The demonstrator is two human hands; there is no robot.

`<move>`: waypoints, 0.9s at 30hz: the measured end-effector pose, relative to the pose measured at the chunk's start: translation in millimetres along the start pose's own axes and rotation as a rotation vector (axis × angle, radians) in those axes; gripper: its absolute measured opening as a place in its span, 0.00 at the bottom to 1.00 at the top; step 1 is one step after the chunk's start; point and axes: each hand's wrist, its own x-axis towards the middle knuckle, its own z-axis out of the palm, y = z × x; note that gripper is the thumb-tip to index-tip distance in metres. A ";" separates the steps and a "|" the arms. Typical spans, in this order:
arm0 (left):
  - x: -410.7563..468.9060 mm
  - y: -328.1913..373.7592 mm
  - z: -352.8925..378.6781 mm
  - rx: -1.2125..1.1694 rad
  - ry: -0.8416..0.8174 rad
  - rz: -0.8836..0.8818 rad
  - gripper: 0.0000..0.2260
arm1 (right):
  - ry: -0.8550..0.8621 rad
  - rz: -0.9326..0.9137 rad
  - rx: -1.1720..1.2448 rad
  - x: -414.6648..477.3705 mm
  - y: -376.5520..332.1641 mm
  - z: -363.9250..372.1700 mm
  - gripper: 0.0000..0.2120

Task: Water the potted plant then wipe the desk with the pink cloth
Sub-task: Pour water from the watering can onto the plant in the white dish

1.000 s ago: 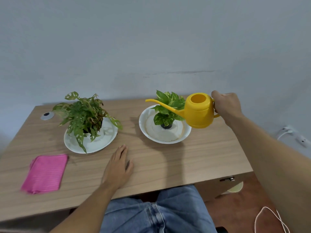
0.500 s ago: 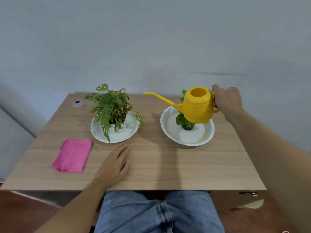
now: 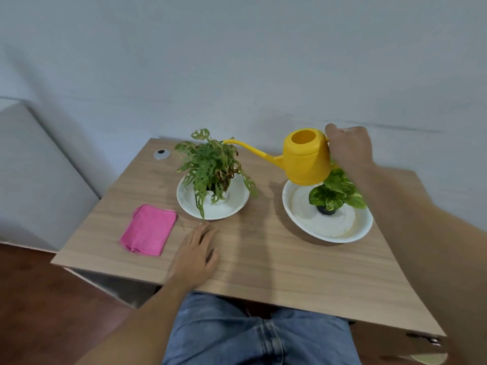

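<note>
My right hand (image 3: 347,147) grips the handle of a yellow watering can (image 3: 305,159), held in the air above the right plant. Its long spout tip (image 3: 228,141) reaches the top leaves of the left potted plant (image 3: 210,167), which stands on a white plate (image 3: 232,209). The right potted plant (image 3: 334,196), small with broad leaves, sits in a white bowl (image 3: 342,230). A folded pink cloth (image 3: 149,229) lies on the desk at the left. My left hand (image 3: 196,254) rests flat on the wooden desk (image 3: 276,259), fingers apart, just in front of the left plate.
A round grey cable grommet (image 3: 161,154) sits at the desk's far left corner. A pale wall stands close behind the desk. My legs in blue jeans (image 3: 250,335) are under the front edge. A drawer handle (image 3: 424,338) shows at the lower right.
The watering can has moved left, so its spout now reaches the left plant instead of hanging between the two plants. The view has swung right. My left hand stays on the desk.
</note>
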 end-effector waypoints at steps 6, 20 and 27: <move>-1.9 0.7 0.0 0.016 0.011 -0.069 0.31 | -0.010 -0.107 0.002 2.0 -25.1 24.0 0.24; -1.0 6.5 -4.8 0.022 -0.016 -0.072 0.30 | 0.001 -0.124 -0.049 -1.0 -9.0 -1.9 0.23; -1.4 6.5 -5.3 0.029 -0.022 -0.072 0.30 | 0.065 -0.051 -0.044 4.2 0.3 -15.1 0.23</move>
